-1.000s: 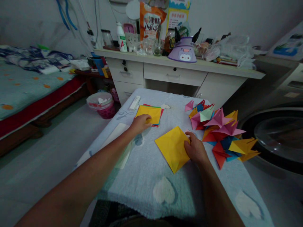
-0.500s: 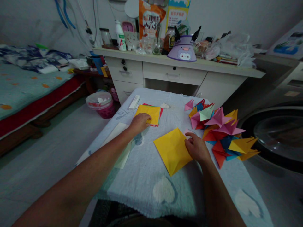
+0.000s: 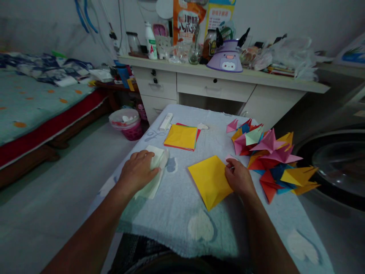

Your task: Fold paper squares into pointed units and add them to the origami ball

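On the cloth-covered table [image 3: 176, 224] a yellow square of origami paper [image 3: 209, 180] with crease lines lies turned cornerwise. My right hand [image 3: 239, 175] has its fingers curled at the right edge of this sheet, gripping it. My left hand [image 3: 139, 169] rests on a pale whitish-green paper [image 3: 149, 190], its fingers stretched over it and the thumb apart. Beyond lies a stack of coloured square papers [image 3: 182, 136], yellow on top, with red and green edges showing. Folded paper cranes [image 3: 270, 152] in several colours are heaped on the right.
A small white box-like object [image 3: 166, 121] lies near the table's far left corner. Behind stands a white cabinet [image 3: 216, 88] with jars, bags and a purple visor [image 3: 226, 57] on it. A pink bin [image 3: 128, 123] and a bed [image 3: 34, 102] are left, a washing machine [image 3: 336, 160] right.
My left hand has moved off the paper stack, back and to the left, onto the pale paper. My right hand stays at the yellow sheet. The camera view has shifted slightly.
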Demonstrator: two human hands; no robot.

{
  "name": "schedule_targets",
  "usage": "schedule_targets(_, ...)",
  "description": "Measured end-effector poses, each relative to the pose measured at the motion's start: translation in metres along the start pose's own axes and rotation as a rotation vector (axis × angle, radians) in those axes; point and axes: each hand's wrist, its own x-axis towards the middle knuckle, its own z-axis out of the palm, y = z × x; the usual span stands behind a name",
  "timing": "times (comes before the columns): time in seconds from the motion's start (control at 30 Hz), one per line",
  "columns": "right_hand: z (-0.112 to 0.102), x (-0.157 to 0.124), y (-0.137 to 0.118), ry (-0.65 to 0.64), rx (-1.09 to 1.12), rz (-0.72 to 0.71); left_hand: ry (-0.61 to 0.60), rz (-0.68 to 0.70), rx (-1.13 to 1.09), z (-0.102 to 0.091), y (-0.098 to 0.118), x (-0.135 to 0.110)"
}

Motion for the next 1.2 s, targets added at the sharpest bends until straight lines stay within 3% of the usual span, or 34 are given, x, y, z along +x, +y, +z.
schedule_targets(0.27, -0.001, -0.001, 0.000, -0.045, -0.057, -0.020, -0.071, -0.191, 0.070, 0.002, 0.006, -0.011)
schedule_targets(0.47, -0.001, -0.001, 0.002, -0.054, -0.040, -0.030, -0.105, -0.212, 0.089, -0.004, 0.012, -0.009)
schedule_targets(0.77, -0.004, -0.002, -0.001, -0.070, -0.023, -0.042, -0.135, -0.159, -0.181, -0.033, -0.026, -0.001)
schedule_targets(0.9, -0.004, -0.002, -0.004, -0.076, -0.018, -0.033, -0.188, -0.133, -0.175, -0.040, -0.036, -0.002)
schedule_targets(1.2, -0.006, -0.001, -0.005, -0.101, -0.008, -0.014, -0.199, -0.328, -0.061, -0.043, -0.041, 0.000)
